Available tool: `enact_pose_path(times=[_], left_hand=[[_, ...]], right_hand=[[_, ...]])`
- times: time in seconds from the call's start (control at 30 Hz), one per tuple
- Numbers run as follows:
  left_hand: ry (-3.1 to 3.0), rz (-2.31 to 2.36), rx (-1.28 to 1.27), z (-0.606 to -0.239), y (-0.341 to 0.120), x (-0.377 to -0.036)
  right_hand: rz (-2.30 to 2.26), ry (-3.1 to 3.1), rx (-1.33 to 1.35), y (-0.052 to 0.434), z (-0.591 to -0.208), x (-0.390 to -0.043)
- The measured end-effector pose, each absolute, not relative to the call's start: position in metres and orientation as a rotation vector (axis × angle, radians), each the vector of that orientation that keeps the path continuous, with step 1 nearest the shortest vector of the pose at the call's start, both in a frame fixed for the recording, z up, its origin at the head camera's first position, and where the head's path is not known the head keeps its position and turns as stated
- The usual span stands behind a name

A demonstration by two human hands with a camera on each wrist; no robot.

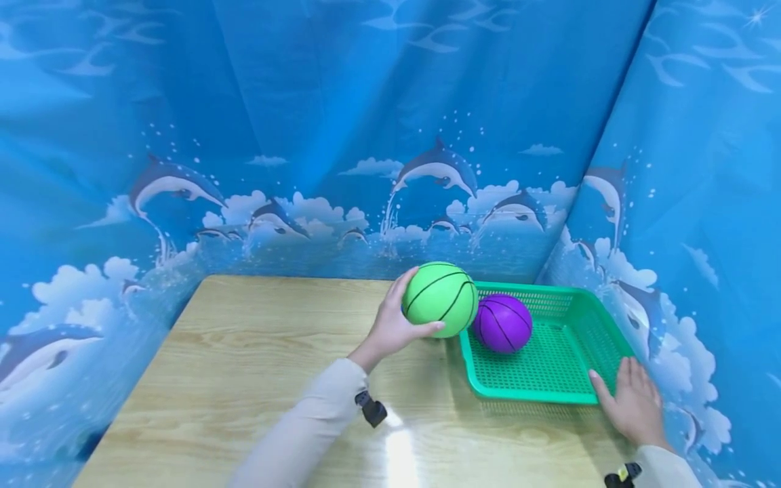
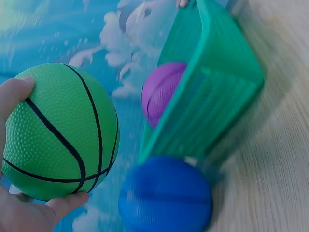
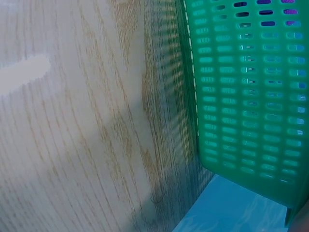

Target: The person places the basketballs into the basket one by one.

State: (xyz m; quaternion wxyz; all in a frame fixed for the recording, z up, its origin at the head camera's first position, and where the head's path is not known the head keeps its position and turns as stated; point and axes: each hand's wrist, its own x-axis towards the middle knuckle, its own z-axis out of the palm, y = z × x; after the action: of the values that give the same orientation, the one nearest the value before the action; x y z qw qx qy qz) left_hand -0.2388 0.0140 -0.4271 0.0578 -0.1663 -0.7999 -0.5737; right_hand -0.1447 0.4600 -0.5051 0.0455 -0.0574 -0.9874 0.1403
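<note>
Nearest are two pale cloth sleeves [image 1: 305,430], a small black device [image 1: 371,409] at each cuff. They lead to two hands over one bench [image 1: 244,373], whose smooth, wood-grained top catches a bright streak of light. The right hand [image 1: 637,403] lies at the near right corner of the basket [image 1: 531,396], fingers straight and thumb spread, gripping nothing. The left hand [image 1: 393,327] is curved round the green ball [image 1: 441,299], thumb below and fingers behind, holding it off the bench near the basket's left rim.

There are three balls in all, each round with seams like a basketball's. The left wrist view brings out the green one's pebbled skin and black lines. The single basket is green plastic, rectangular, with a perforated floor and slotted walls; the purple ball [image 1: 503,323] sits inside at its left end. The blue ball [image 2: 165,195] shows whole-bodied only from the left wrist, on the bench just beside the basket; the head view leaves it almost hidden. From the right wrist, flecks of purple show through the slots. Farthest back hangs a creased blue backdrop [image 1: 274,88] printed with leaping dolphins, clouds and spray.
</note>
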Motion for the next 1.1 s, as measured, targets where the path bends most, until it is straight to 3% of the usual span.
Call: enact_pose_path(times=[0.5,1.1], left_hand=[[-2.504,-1.651,-0.843,-0.429,0.111,-0.224],[-2.622,-1.548,-0.969,-0.450,0.178,-0.205]], right_hand=[[0.442,-3.009,-0.170,0.460,-0.504,-0.143],[0.428,-2.951,-0.133,0.461,-0.509,-0.142]])
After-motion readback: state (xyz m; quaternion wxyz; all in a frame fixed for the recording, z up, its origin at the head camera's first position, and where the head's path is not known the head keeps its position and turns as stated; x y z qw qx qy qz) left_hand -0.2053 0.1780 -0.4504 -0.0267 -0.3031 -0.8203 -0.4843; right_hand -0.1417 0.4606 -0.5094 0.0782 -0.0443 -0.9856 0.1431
